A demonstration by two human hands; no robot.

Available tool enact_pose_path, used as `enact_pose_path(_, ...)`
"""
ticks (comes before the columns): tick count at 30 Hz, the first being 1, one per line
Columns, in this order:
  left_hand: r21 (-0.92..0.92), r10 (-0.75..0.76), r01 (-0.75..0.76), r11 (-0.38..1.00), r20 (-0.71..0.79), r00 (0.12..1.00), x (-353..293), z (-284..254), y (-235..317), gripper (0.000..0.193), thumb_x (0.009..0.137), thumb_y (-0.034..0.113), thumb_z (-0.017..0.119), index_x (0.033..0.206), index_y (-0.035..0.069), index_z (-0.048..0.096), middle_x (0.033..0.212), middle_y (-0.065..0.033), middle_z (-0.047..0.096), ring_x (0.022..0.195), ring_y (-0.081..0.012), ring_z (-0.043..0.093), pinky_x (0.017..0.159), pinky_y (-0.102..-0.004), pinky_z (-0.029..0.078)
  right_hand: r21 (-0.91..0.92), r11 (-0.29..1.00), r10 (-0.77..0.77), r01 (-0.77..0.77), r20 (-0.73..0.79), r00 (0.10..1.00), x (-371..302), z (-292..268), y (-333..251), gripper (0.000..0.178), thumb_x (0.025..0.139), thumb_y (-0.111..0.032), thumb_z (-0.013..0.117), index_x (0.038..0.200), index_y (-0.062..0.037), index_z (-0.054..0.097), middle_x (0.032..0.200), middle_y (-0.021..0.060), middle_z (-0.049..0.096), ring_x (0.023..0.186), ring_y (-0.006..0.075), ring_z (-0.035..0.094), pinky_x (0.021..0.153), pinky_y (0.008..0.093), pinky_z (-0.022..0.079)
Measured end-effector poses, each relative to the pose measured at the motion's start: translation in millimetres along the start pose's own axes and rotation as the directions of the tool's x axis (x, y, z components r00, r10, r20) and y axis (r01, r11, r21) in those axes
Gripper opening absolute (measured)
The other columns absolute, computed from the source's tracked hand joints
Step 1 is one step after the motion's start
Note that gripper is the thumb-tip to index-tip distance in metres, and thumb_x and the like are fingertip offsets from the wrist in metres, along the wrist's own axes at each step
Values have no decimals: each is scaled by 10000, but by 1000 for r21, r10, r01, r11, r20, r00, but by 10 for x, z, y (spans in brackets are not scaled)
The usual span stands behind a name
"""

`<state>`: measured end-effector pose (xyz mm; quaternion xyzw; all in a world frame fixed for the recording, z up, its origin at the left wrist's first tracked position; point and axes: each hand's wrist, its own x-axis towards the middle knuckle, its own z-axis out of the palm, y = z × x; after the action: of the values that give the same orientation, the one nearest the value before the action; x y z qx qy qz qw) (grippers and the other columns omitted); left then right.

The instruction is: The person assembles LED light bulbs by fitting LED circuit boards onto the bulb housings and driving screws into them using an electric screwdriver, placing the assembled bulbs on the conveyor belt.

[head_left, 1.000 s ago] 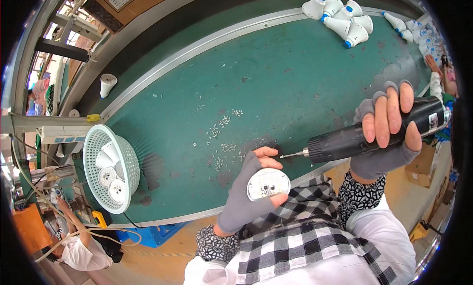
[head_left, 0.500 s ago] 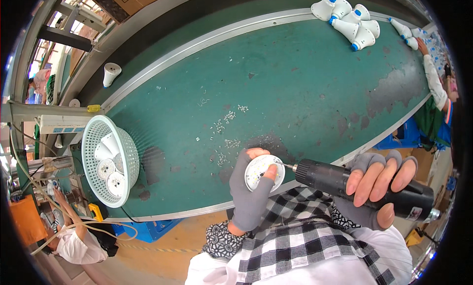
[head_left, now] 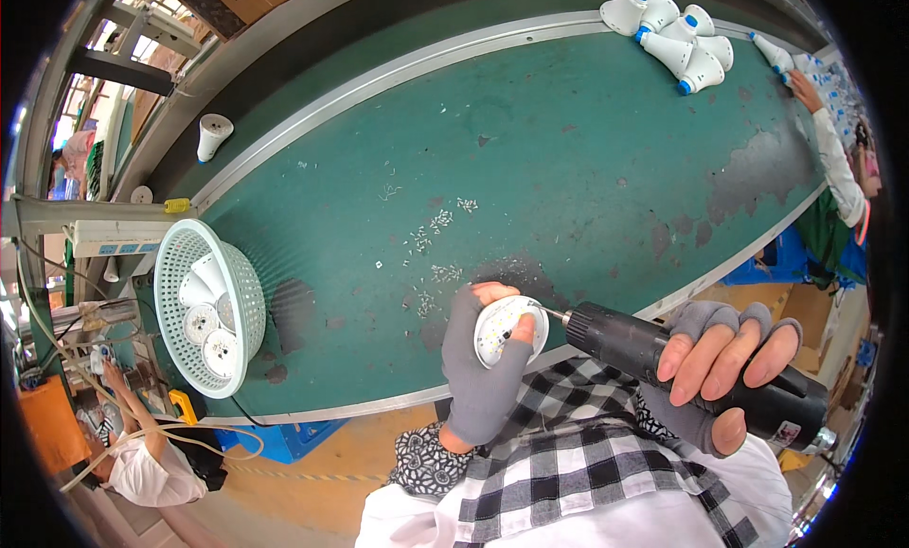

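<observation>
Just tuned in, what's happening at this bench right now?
A person in grey fingerless gloves works at a green table. The left hand holds a round white lamp part at the table's near edge, its flat face with small yellow chips turned up. The right hand grips a black electric screwdriver, its bit touching the part's right edge. To the left a pale green basket holds more such parts. White bulb housings lie at the far end, where another person's hand reaches.
</observation>
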<state>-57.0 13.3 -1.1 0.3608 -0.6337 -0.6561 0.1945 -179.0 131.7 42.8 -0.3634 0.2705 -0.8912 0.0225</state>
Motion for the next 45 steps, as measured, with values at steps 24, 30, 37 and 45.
enact_pose_path(24, 50, 6, -9, 999, 57, 998, 32, 29, -62, 204, 833, 58, 628, 1026, 21, 572, 943, -33, 592, 816, -79, 561, 704, -219, 468, -185, 933, 331, -307, 110, 937, 230, 87, -66, 342, 800, -63, 721, 931, -101, 407, 788, 63, 597, 588, 174, 616, 628, 362, 551)
enact_pose_path(30, 2, -98, 100, 995, 216, 972, 151, -133, 50, 243, 813, 78, 648, 1035, 24, 565, 976, -40, 598, 870, -92, 575, 731, -235, 479, 81, 940, 333, -331, -19, 943, 561, -24, -62, 270, 831, -58, 653, 920, -92, 401, 746, 49, 536, 558, 157, 573, 579, 306, 519)
enact_pose_path(37, -54, -173, 264, 963, 627, 760, 292, -485, 157, 498, 899, 474, 596, 1066, 10, 524, 1173, -126, 557, 1045, -173, 555, 897, -308, 448, -458, 278, 955, -844, 36, 295, 180, 11, 290, 354, 784, -120, 732, 1089, -18, 585, 816, 31, 610, 716, 76, 590, 639, 208, 460)
enact_pose_path(45, -315, -153, 215, 925, 208, 966, 106, -192, 96, 427, 849, 320, 629, 1147, 22, 558, 1185, -132, 537, 1055, -181, 552, 894, -292, 453, -12, 382, 892, -924, -256, 372, -310, 175, 532, 366, 810, -120, 719, 1108, -11, 535, 890, 53, 616, 686, 108, 603, 632, 250, 503)
